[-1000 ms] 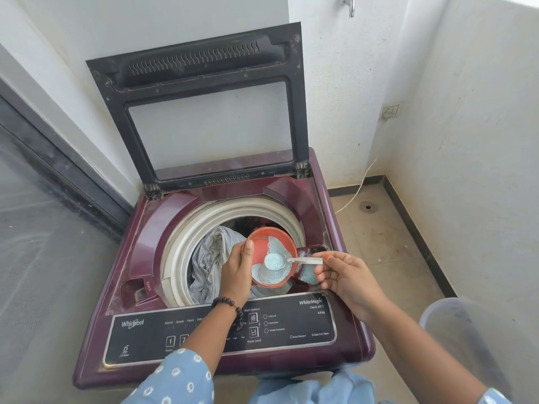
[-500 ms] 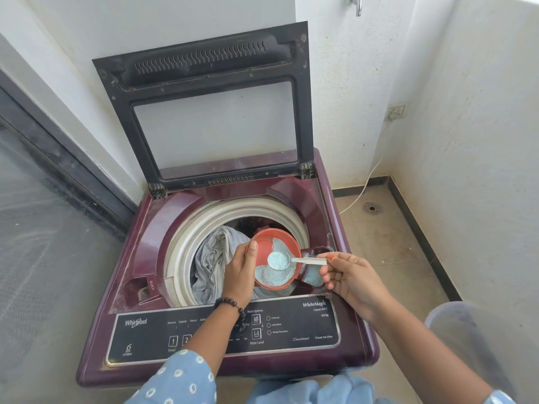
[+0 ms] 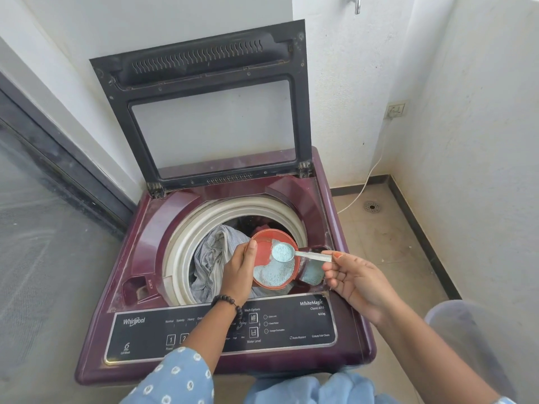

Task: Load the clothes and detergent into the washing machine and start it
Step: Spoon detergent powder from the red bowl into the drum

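- The maroon top-loading washing machine [image 3: 145,228] stands in a corner with its dark-framed lid [image 3: 204,97] raised upright against the wall
- Grey clothes [image 3: 213,258] lie bunched inside the drum [image 3: 186,237], on its left side
- The left hand [image 3: 237,275] grips an orange bowl [image 3: 264,243] by its left edge, thumb over the rim, and holds it tilted above the drum opening
- Blue-white detergent powder [image 3: 272,274] lies heaped in the lower part of the bowl
- The right hand [image 3: 354,279] pinches the handle of a small metal scoop [image 3: 294,253] between thumb and fingers; the scoop's head (filled with powder) sits over the bowl
- More blue powder lies in the detergent tray [image 3: 313,272] at the right of the drum rim, just beside the bowl
- A dark beaded bracelet [image 3: 230,303] circles the left wrist, above the black control panel [image 3: 291,325]
- A translucent plastic bin [image 3: 466,339] shows at the lower right, and a white cable [image 3: 364,188] runs down from a wall socket [image 3: 396,109] to the tiled floor [image 3: 388,246]
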